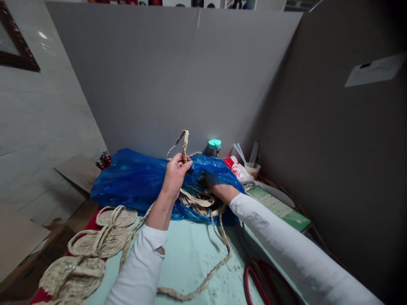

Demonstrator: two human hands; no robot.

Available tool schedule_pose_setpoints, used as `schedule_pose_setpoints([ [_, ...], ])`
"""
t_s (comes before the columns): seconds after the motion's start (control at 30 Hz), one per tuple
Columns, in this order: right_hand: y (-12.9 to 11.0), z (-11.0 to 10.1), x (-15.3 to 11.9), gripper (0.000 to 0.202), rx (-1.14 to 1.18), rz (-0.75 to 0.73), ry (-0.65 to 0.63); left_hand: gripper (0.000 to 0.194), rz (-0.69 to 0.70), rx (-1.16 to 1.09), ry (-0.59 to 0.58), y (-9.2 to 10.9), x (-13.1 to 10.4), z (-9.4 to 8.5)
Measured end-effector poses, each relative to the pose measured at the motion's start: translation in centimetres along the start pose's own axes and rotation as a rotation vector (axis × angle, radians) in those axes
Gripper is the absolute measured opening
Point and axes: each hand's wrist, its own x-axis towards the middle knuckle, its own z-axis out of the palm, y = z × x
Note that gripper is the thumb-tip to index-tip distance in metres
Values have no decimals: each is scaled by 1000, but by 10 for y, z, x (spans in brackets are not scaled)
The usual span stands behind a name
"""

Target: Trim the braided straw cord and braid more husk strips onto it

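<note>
Pinching cord (185, 146) at edge of open bag (133, 180): left grip (175, 173); right grip (219, 189) inside, cannot tell.

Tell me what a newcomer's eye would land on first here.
Probably the bright blue plastic bag across the far end of the table, with the right hand partly hidden inside it. Next, the left hand pinching a braided cord, then the coiled bundles at lower left.

On the white sleeve (260, 218) of the person's right arm I made out small dark lettering, seemingly starting "Let's", the rest blurred. Beside it, the green-and-white card (281, 209) carried rows of print too small to read.
</note>
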Motion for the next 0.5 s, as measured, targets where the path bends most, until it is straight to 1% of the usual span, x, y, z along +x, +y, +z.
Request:
schedule_pose_setpoints([
  [0.1,-2,3,-8,56,-48,-52,-33,19,10,6,23,0,1,-1],
  [0.17,-7,6,-11,55,-73,-115,-59,21,17,7,46,1,1,-1],
  [0.33,-18,7,-9,38,-130,-257,-125,23,35,6,88,5,2,-3],
  [0.43,-24,3,-12,36,-152,-336,-109,23,42,25,103,5,2,-3],
  [0.5,-28,-4,-17,40,-182,-400,-83,23,45,50,111,3,3,-4],
])
